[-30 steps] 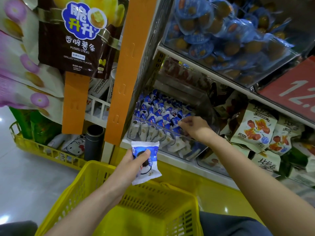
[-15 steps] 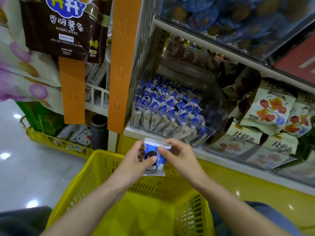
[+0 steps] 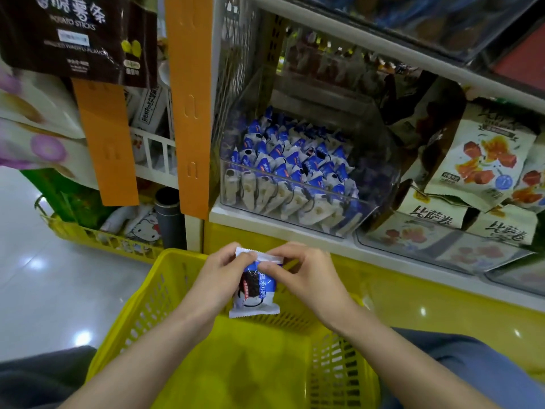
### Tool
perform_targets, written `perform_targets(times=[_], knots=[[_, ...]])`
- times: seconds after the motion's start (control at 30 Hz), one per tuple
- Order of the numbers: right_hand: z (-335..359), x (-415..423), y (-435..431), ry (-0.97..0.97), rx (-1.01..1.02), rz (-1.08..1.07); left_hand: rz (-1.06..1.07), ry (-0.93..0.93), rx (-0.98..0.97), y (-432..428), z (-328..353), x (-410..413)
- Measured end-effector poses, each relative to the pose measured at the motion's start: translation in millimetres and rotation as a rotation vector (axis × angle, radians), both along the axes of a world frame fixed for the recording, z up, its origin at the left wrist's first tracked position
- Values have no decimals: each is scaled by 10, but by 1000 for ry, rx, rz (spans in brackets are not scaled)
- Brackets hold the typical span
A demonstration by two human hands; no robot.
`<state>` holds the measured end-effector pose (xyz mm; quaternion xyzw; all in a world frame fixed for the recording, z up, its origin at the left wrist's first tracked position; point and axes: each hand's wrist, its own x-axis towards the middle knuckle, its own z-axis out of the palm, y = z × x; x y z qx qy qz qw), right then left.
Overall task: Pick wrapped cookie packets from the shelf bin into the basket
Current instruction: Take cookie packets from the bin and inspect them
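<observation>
While pinched topside, cookie packet (image 3: 256, 294) upright.

Cannot read the blurred print on the cookie packet (image 3: 256, 290), nor see its left side behind the left hand (image 3: 219, 278). Cannot make out the smeared goods in the upper bin (image 3: 427, 25), cropped at the top edge like the potato sticks bag (image 3: 79, 33).

Left hand (image 3: 219, 278) and right hand (image 3: 306, 276) both pinch the top seal of one blue-white cookie packet (image 3: 255, 290), which hangs upright over the yellow basket (image 3: 165, 293). Behind: clear shelf bin (image 3: 365, 208) holding rows of like packets. Basket interior blurred; contents, if any, indistinct.
</observation>
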<state>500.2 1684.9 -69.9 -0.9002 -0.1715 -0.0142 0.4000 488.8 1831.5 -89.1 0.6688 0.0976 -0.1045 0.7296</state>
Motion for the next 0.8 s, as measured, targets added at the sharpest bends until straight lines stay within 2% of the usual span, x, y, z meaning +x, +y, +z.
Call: perform_targets(times=[0.07,0.13,0.23,0.3,0.43,0.5,0.57,0.7,0.8], knots=[[18,-2,-16,-79,-82,23,-5,20,-10,5,5,-7],[31,-5,-21,-93,-36,-8,-31,22,-54,11,27,-14],[92,28,-29,160,307,-158,-85,8,-138,26,66,-12],[146,58,-58,322,511,-232,-82,-18,-125,25,73,-13],[174,53,-97,620,709,-266,68,-67,-174,39,73,12],[143,21,-78,731,696,-208,125,-94,-218,58,74,27],[110,-16,-45,746,590,-125,159,-133,-200,69,69,34],[72,-32,4,583,329,-51,168,-234,5,95,46,30],[73,-37,28,487,288,-19,109,-260,100,86,36,14]])
